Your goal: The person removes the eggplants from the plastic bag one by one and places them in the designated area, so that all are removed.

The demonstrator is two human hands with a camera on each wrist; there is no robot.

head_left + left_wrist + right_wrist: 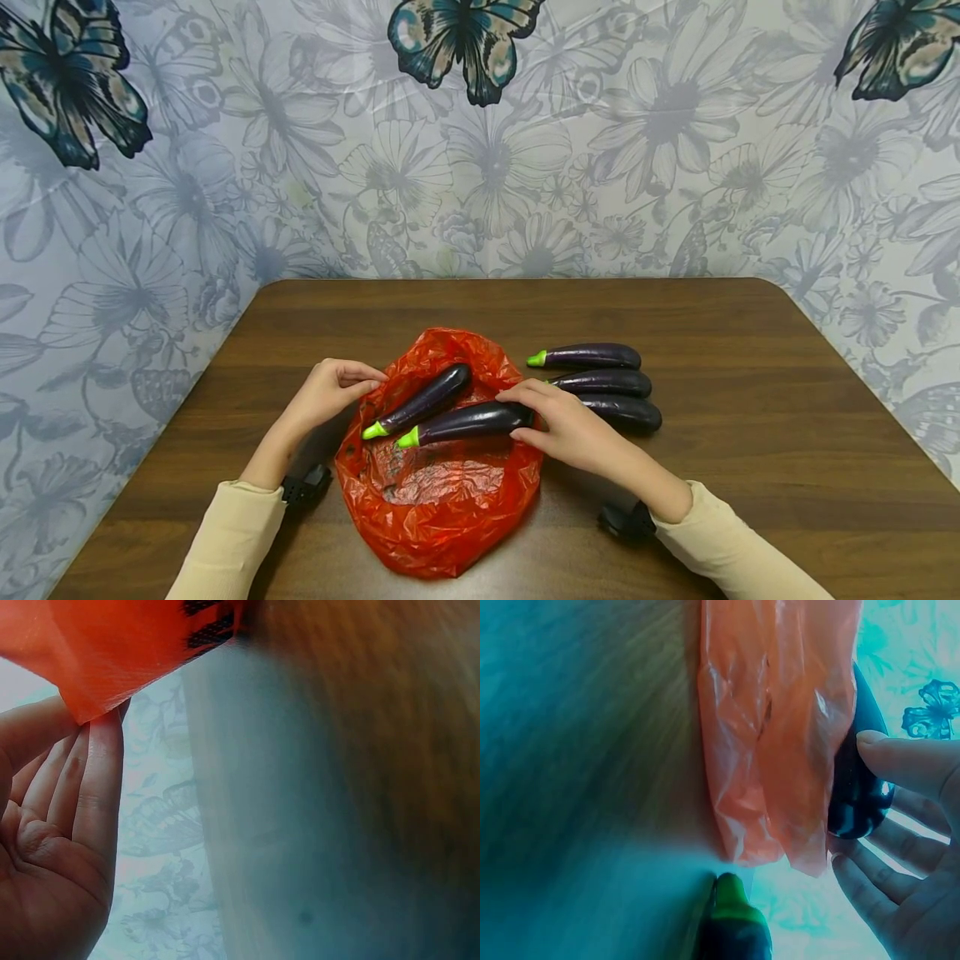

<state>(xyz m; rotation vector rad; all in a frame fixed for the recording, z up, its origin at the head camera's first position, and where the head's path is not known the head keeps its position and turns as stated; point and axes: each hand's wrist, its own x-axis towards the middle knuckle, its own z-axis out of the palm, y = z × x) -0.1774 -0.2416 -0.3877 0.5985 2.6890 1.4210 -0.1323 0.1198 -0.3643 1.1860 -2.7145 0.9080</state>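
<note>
A red plastic bag (442,537) lies with its mouth wide toward me. My left hand (330,393) pinches its left rim between thumb and fingertips; in the left wrist view the bag's edge (97,694) is caught there. My right hand (562,423) grips the blunt end of a dark purple eggplant (472,422) at the bag's right rim. In the right wrist view the thumb lies on this eggplant (855,795), with fingers on its other side. The eggplant's green stem end points left, over the bag's inside. Another eggplant (427,402) rests inside, slanting behind it.
Right of the bag, three more eggplants lie on the brown wooden table (750,433): a far one (596,357), a middle one (607,382) and a near one (626,412) partly behind my right hand. A patterned cloth (525,192) with butterflies hangs behind the table.
</note>
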